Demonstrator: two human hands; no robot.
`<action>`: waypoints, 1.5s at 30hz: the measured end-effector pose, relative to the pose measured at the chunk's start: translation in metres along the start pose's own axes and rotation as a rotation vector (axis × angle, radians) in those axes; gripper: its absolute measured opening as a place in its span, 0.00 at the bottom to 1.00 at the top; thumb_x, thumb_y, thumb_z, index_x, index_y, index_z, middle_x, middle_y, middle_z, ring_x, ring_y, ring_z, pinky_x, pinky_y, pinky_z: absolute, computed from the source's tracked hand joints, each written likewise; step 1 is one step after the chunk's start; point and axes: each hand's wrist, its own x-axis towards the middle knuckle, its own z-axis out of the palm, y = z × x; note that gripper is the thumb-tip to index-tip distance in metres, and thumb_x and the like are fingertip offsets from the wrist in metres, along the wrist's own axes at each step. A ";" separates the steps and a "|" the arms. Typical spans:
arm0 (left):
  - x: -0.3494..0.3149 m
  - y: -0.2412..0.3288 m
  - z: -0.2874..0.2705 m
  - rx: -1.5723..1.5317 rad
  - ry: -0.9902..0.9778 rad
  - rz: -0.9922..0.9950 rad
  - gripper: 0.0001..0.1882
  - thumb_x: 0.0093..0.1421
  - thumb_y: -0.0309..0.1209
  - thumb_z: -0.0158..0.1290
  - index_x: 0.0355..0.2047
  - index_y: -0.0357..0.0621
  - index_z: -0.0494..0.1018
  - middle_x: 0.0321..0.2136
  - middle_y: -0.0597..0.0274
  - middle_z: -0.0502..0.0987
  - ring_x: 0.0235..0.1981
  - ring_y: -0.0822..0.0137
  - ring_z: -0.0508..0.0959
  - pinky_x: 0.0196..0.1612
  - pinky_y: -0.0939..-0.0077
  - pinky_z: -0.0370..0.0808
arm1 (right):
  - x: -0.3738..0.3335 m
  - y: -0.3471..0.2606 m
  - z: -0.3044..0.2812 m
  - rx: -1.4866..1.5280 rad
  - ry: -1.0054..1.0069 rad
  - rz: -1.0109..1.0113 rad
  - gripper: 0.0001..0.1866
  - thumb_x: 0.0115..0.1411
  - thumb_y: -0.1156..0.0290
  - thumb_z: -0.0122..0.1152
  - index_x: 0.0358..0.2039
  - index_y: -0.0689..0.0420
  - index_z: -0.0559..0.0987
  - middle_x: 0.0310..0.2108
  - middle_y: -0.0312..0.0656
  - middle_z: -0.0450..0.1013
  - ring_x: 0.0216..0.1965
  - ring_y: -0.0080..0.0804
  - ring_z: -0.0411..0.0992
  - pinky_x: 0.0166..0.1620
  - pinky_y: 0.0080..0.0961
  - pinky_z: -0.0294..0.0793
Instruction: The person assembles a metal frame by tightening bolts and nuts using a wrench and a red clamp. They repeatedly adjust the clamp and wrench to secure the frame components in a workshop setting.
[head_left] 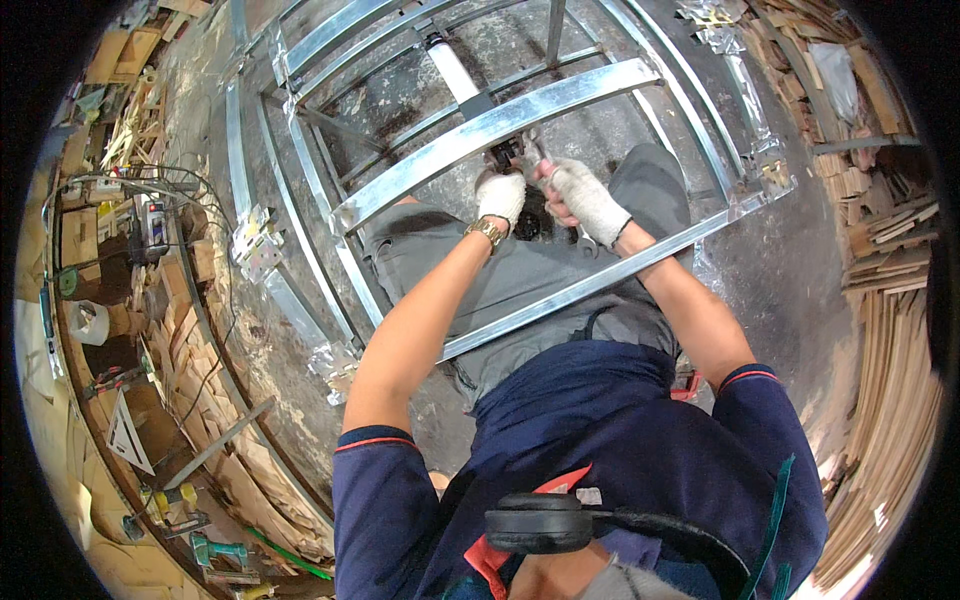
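A metal frame of silvery square tubes surrounds my lap. A white cylinder with black ends (453,72) passes under its curved crossbar (490,125), and a black fitting (506,153) shows on the near side of that bar. My left hand (500,197), in a white knit glove, is closed at this fitting; its fingertips are mostly hidden. My right hand (580,195), gloved with bare fingertips, grips a silvery wrench (533,152) whose head meets the fitting. An open wrench end (588,242) shows below that hand; whether it belongs to the same wrench is unclear.
A straight tube (600,278) crosses over my lap beneath my forearms. Tape-wrapped frame corners (258,243) stand at both sides. Wood strips (890,400) are stacked on the right. On the left, shelving holds wood scraps, a white triangular square (128,432), a teal power tool (218,550) and cables.
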 end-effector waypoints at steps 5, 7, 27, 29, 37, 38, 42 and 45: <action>-0.013 0.034 -0.028 -0.159 -0.066 -0.186 0.23 0.63 0.46 0.46 0.28 0.38 0.80 0.25 0.46 0.81 0.29 0.47 0.82 0.31 0.53 0.75 | 0.006 0.010 -0.008 -0.869 0.385 -0.587 0.20 0.72 0.53 0.45 0.39 0.60 0.73 0.28 0.56 0.75 0.30 0.60 0.74 0.35 0.51 0.72; -0.004 0.016 -0.015 -0.201 -0.058 -0.215 0.24 0.64 0.47 0.48 0.27 0.39 0.80 0.20 0.53 0.80 0.23 0.56 0.81 0.26 0.58 0.73 | 0.009 0.006 -0.010 -1.071 0.437 -0.509 0.20 0.72 0.54 0.44 0.40 0.59 0.73 0.31 0.59 0.76 0.34 0.64 0.75 0.38 0.53 0.72; 0.002 0.015 -0.009 -0.277 -0.071 -0.214 0.22 0.65 0.44 0.47 0.24 0.37 0.75 0.19 0.57 0.77 0.15 0.63 0.75 0.19 0.65 0.69 | 0.118 0.032 -0.051 -1.467 0.333 -0.826 0.35 0.53 0.50 0.68 0.55 0.58 0.71 0.39 0.55 0.79 0.39 0.55 0.79 0.40 0.45 0.79; 0.001 -0.001 -0.011 -0.304 -0.111 -0.219 0.22 0.66 0.44 0.47 0.24 0.40 0.76 0.18 0.60 0.76 0.15 0.66 0.74 0.18 0.67 0.68 | 0.104 0.029 -0.025 -1.481 0.296 -0.692 0.30 0.55 0.55 0.66 0.54 0.59 0.72 0.38 0.55 0.80 0.38 0.55 0.80 0.40 0.44 0.80; -0.003 0.007 -0.015 -0.120 -0.143 -0.200 0.23 0.67 0.46 0.45 0.29 0.40 0.79 0.23 0.53 0.81 0.23 0.58 0.81 0.26 0.60 0.73 | 0.043 0.023 0.015 -1.308 0.410 -0.414 0.15 0.62 0.68 0.52 0.44 0.64 0.71 0.31 0.57 0.78 0.34 0.58 0.79 0.37 0.49 0.78; -0.012 0.021 -0.024 -0.093 -0.105 -0.174 0.23 0.67 0.46 0.44 0.31 0.39 0.80 0.26 0.51 0.82 0.27 0.55 0.82 0.29 0.59 0.75 | 0.016 0.018 0.022 -1.302 0.385 -0.366 0.15 0.62 0.67 0.52 0.45 0.63 0.71 0.31 0.58 0.78 0.35 0.58 0.78 0.38 0.50 0.77; -0.024 0.018 -0.024 -0.130 -0.074 -0.158 0.21 0.64 0.45 0.48 0.40 0.39 0.80 0.33 0.45 0.83 0.38 0.47 0.84 0.38 0.56 0.77 | -0.027 0.007 0.030 -1.128 0.345 -0.297 0.15 0.61 0.66 0.52 0.45 0.60 0.72 0.32 0.59 0.77 0.35 0.60 0.77 0.41 0.51 0.76; -0.027 0.058 -0.027 -0.340 -0.010 -0.247 0.19 0.63 0.42 0.51 0.39 0.37 0.80 0.30 0.45 0.83 0.33 0.50 0.84 0.35 0.58 0.77 | -0.015 0.027 0.008 -0.928 0.362 -0.500 0.14 0.60 0.66 0.53 0.45 0.58 0.74 0.33 0.61 0.76 0.34 0.61 0.76 0.41 0.50 0.75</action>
